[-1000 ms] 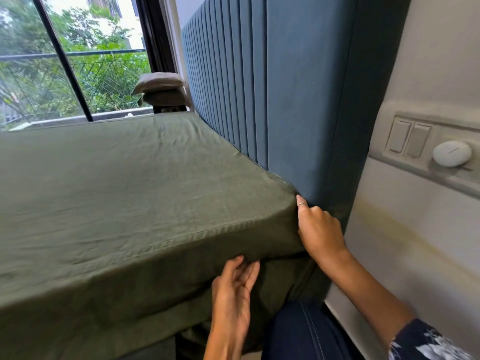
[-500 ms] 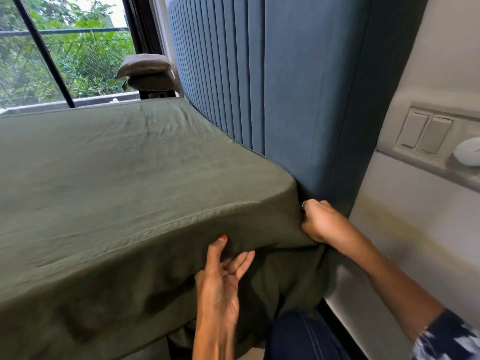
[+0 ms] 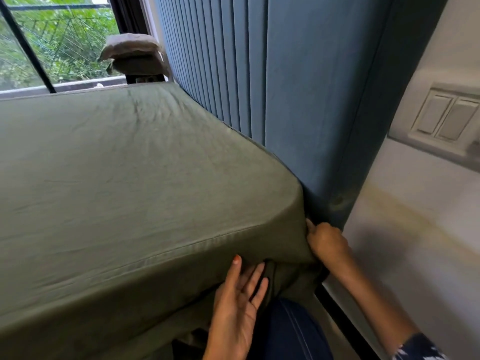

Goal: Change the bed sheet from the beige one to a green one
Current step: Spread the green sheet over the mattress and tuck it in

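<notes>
A: Entry, head view, left to right. Far left was a window with black bars (image 3: 24,45) and foliage beyond. A folded beige-grey cloth pad on a dark stand (image 3: 133,54) stood past the far end of the bed. Could not tell if it was the old beige sheet.

B: And the task's thing?

A: The olive-green cotton bed sheet (image 3: 135,178) lay spread over the whole mattress top, lightly creased, its hemmed border draped over the near side. At the near corner it ran down against the blue ribbed upholstered headboard (image 3: 298,100).

B: Handling?

A: Judged light, soft and limp, with no stiffness; it would fold wherever it was pushed and slip back unless trapped. Best hold seemed the loose edge below the hem line, near the corner, where slack gathered.

B: Hands?

A: The left hand (image 3: 237,305) was palm-up under the overhang, fingers (image 3: 253,278) straight and a little spread, thumb up against the draped cloth, pressing, not gripping. The right hand (image 3: 328,241) was at the corner by the headboard, fingers curled, pinching a bunch of green sheet. How far the fingertips went into the gap was hidden.

B: Far right?

A: A pale wall with a white double switch plate (image 3: 445,118), well apart from the hands. A dark blue trouser leg (image 3: 293,331) showed at the bottom.

B: Stage?

A: Green sheet on; corner tuck judged not yet finished.
</notes>
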